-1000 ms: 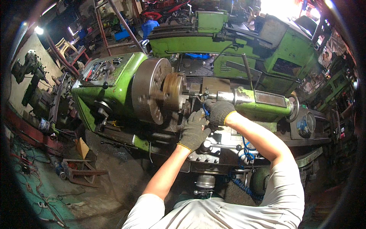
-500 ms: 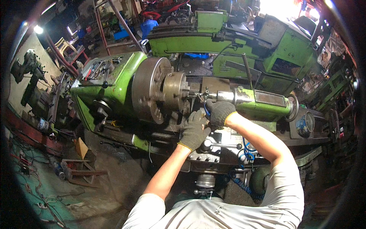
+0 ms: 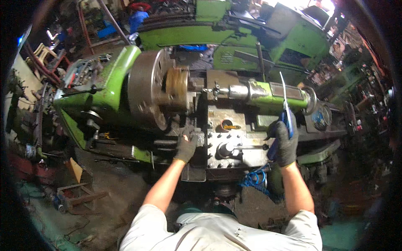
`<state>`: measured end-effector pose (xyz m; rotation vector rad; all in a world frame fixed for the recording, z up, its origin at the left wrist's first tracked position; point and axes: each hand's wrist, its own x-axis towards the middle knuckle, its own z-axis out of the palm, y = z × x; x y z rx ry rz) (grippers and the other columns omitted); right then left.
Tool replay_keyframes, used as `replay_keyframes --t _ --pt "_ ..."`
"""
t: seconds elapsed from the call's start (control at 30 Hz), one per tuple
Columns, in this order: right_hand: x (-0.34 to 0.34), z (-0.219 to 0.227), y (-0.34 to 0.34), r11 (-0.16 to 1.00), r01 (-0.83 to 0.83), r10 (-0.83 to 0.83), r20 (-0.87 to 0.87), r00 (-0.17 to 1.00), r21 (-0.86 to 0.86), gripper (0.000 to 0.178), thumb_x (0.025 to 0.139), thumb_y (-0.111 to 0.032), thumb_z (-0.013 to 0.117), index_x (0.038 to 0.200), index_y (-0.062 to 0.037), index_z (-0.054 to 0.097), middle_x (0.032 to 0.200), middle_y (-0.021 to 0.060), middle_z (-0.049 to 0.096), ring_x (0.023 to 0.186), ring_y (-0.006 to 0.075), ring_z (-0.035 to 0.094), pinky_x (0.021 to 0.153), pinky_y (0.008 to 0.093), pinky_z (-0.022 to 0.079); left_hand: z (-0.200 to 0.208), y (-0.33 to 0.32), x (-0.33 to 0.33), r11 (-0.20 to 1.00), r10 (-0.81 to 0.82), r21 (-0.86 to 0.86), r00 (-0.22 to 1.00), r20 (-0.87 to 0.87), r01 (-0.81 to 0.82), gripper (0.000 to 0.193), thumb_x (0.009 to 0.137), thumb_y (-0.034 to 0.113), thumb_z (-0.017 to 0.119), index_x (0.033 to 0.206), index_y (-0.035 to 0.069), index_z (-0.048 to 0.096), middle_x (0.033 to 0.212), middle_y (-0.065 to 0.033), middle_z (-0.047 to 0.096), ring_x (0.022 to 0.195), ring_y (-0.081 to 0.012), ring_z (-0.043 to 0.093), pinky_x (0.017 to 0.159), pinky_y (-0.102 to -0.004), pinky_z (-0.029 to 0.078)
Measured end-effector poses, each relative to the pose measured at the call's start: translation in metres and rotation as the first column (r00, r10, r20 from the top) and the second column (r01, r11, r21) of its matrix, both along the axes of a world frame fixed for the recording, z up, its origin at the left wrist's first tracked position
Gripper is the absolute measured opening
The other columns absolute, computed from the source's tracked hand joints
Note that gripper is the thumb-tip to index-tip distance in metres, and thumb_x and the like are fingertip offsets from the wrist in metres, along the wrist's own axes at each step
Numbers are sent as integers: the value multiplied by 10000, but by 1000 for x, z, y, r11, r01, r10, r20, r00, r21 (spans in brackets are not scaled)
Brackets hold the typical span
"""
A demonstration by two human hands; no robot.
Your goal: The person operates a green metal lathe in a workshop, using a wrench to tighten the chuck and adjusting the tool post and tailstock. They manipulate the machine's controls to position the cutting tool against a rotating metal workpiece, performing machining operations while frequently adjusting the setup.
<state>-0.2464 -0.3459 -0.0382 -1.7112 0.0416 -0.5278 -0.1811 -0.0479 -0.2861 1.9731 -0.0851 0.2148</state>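
In my gloved right hand (image 3: 286,144) is a blue air blow gun (image 3: 289,121), its long thin metal nozzle pointing up. My gloved left hand (image 3: 186,146) is at the left edge of the carriage, below the lathe chuck (image 3: 146,90), fingers stretched forward and apart from any tool. A stepped round metal workpiece or inner chuck (image 3: 178,88) sits at the chuck's face. To its right, a drill chuck (image 3: 216,91) sticks out from the green tailstock (image 3: 276,93). Between my hands lies the tool post (image 3: 226,150) with its lever.
A blue coiled hose (image 3: 255,178) hangs at the carriage front. A small round container with a yellow-handled brush (image 3: 228,126) stands on the carriage. Beyond the tailstock handwheel (image 3: 310,100) is a metal bucket (image 3: 321,117). Another green machine (image 3: 192,35) stands behind; tools lie on the headstock (image 3: 90,69).
My hands, close together below the drill chuck before, have parted. The right has moved right with the blow gun raised; the left has drawn back toward me. The view has shifted.
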Motion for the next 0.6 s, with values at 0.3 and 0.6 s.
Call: replay_keyframes --t 0.3,0.6 --pt "-30 -19 1 992 0 -34 -255 966 -130 701 877 -230 697 1509 -54 451 1399 172 559 1262 290 559 1062 409 456 -24 -4 69 866 -405 315 914 -11 388 660 832 116 726 1458 125 518 1480 -187 503 1385 -380 426 1192 -469 313" --pt "99 -104 -12 617 -578 29 -718 696 -535 560 877 -463 746 1209 -17 682 1103 211 723 1021 298 710 882 393 541 -2 -94 165 451 -656 522 665 -356 724 472 975 417 600 1409 231 597 926 -98 700 877 -265 680 726 -422 542"
